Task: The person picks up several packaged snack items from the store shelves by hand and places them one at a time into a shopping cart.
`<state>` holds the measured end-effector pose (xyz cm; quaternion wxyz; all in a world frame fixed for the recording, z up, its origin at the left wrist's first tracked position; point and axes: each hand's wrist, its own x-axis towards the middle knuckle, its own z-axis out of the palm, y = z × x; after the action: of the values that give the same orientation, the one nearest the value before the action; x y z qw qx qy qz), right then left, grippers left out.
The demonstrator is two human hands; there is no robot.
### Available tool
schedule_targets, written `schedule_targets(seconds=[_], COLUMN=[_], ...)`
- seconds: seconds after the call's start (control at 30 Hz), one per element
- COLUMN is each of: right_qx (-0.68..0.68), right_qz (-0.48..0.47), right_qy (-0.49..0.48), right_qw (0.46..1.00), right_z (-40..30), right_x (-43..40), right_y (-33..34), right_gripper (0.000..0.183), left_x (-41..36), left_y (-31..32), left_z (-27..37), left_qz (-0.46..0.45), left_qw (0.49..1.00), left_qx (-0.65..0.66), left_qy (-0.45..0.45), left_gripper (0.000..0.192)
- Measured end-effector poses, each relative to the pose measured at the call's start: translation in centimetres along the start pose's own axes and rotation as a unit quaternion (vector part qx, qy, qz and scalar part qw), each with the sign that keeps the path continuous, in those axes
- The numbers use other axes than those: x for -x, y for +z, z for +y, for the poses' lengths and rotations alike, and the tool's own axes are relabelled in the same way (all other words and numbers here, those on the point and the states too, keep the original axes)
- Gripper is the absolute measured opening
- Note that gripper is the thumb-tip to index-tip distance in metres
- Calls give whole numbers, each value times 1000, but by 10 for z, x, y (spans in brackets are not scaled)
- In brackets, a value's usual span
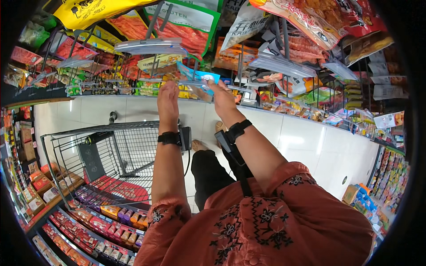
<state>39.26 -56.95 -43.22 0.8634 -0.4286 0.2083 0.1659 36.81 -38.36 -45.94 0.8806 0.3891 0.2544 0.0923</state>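
Observation:
A blue snack packet (198, 73) with a clear lower part is at the hanging rack in front of me. My right hand (222, 96) grips its right side, the thumb lying over the front. Whether the packet still hangs from a hook, I cannot tell. My left hand (168, 98) is raised to the left of the packet, near the price rail (156, 80). Its fingertips are bunched and partly hidden, so any hold there is unclear. Around both hands hang snack bags, among them a green-edged bag (186, 28) and a white bag (244, 28).
A wire shopping cart (133, 141) stands at my left on the tiled floor (296, 139). Metal hooks with clear price holders (153, 46) jut toward me. Shelves of boxed goods (96, 229) lie beyond the cart, and stacked goods (366, 202) stand at far right.

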Motion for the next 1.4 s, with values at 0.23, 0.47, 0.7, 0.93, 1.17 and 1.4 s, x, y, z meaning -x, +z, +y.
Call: schedule_targets(seconds=[0.23, 0.47, 0.7, 0.93, 1.17, 1.4], right_qx=[1, -8, 103, 194, 314, 378], right_qz=[77, 124, 100, -135, -230, -236], right_qy=[28, 9, -73, 42, 215, 119], right_qw=[997, 992, 987, 971, 896, 887], right_z=[0, -6, 14, 11, -30, -90], right_x=[-4, -4, -18, 17, 73, 130], right_y=[3, 21, -5, -71, -74, 28], right_gripper=[16, 22, 41, 21, 33, 34], left_x=[27, 54, 88, 155, 208, 220], left_y=[-10, -16, -22, -18, -40, -37], left_z=[4, 12, 32, 79, 114, 170], left_qz=[-3, -12, -11, -50, -83, -88], left_qw=[999, 999, 998, 985, 961, 971], left_qx=[-26, -21, -48, -166, -239, -219], left_qy=[-34, -45, -29, -21, -111, -46], left_gripper=[44, 33, 31, 35, 36, 23])
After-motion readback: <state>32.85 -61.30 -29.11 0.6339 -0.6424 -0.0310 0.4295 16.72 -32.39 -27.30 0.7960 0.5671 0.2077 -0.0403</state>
